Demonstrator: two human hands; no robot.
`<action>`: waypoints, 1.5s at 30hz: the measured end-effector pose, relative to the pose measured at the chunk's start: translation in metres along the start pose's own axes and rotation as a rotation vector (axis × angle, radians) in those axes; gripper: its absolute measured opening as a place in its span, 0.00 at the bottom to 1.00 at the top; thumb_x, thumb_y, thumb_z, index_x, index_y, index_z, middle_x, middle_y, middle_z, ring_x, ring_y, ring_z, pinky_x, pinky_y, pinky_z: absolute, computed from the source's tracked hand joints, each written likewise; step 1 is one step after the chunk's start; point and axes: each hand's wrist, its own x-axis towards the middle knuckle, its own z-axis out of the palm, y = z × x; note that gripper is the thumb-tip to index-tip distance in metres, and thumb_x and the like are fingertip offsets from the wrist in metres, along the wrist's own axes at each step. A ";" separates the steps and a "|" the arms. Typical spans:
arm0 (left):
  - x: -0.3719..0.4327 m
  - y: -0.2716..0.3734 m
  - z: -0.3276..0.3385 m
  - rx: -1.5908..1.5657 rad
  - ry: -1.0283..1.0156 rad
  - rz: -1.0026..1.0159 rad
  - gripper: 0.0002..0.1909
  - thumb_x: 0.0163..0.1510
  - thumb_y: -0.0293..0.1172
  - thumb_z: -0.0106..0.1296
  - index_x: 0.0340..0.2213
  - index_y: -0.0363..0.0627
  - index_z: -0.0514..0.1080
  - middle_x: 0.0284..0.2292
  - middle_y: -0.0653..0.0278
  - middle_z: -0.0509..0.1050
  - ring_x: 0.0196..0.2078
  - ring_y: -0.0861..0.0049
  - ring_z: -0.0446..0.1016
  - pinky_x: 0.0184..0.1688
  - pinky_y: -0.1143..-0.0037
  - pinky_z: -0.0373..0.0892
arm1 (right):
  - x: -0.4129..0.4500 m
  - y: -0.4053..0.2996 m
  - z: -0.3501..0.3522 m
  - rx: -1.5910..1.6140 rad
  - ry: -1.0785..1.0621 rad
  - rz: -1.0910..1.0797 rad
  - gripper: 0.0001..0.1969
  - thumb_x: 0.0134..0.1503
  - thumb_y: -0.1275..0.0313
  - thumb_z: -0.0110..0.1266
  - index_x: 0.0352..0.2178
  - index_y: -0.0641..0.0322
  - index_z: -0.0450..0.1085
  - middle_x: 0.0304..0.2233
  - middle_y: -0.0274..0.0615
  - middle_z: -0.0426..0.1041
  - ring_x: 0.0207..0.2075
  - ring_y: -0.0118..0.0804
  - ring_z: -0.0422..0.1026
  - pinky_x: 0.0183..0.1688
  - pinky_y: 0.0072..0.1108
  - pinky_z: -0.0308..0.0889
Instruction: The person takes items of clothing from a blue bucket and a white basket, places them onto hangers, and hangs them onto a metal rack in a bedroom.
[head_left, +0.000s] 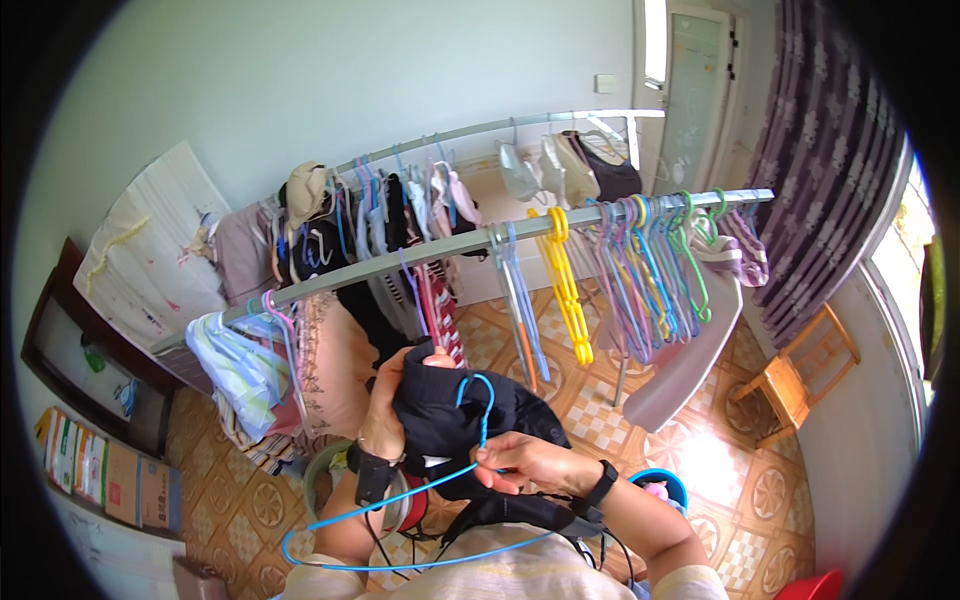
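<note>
My left hand (387, 416) grips the waistband of a black garment (442, 401), its thumb over the top edge. The garment hangs in dark folds in front of my body. My right hand (517, 461) is shut on a blue wire hanger (397, 495), held at the base of its hook. The hook points up in front of the black cloth, and the hanger's wide body reaches left over my left forearm. Beyond both hands a metal rail (450, 244) runs across, with yellow hangers (570, 300) and a bunch of mixed coloured hangers (652, 277) on it.
Clothes (397, 217) hang on a second rail behind. A light blue checked cloth (236, 367) hangs at the near rail's left end. A blue basin (660, 480) and a green tub (319, 472) stand on the floor. A wooden chair (787, 386) is at the right, near an ironing board (690, 360).
</note>
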 end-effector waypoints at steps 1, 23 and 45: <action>-0.001 0.002 0.003 -0.180 -0.074 -0.044 0.09 0.57 0.30 0.37 0.33 0.36 0.64 0.32 0.70 0.68 0.35 0.83 0.66 0.40 0.83 0.63 | 0.001 0.001 0.001 -0.141 0.076 0.000 0.17 0.62 0.64 0.41 0.24 0.66 0.66 0.14 0.29 0.59 0.14 0.18 0.56 0.18 0.13 0.48; 0.013 0.026 -0.035 1.295 -0.570 0.088 0.20 0.37 0.23 0.61 0.35 0.41 0.69 0.35 0.63 0.68 0.40 0.71 0.69 0.46 0.76 0.64 | 0.014 -0.017 0.007 -1.472 0.270 -0.218 0.11 0.54 0.66 0.51 0.25 0.64 0.69 0.21 0.52 0.70 0.25 0.53 0.71 0.29 0.36 0.65; 0.014 0.047 -0.023 0.878 -0.906 -0.167 0.11 0.39 0.22 0.60 0.28 0.36 0.72 0.26 0.63 0.70 0.29 0.75 0.68 0.35 0.77 0.64 | 0.004 -0.037 0.041 -1.867 0.431 -0.165 0.10 0.51 0.65 0.53 0.22 0.61 0.70 0.18 0.45 0.70 0.21 0.47 0.71 0.23 0.33 0.66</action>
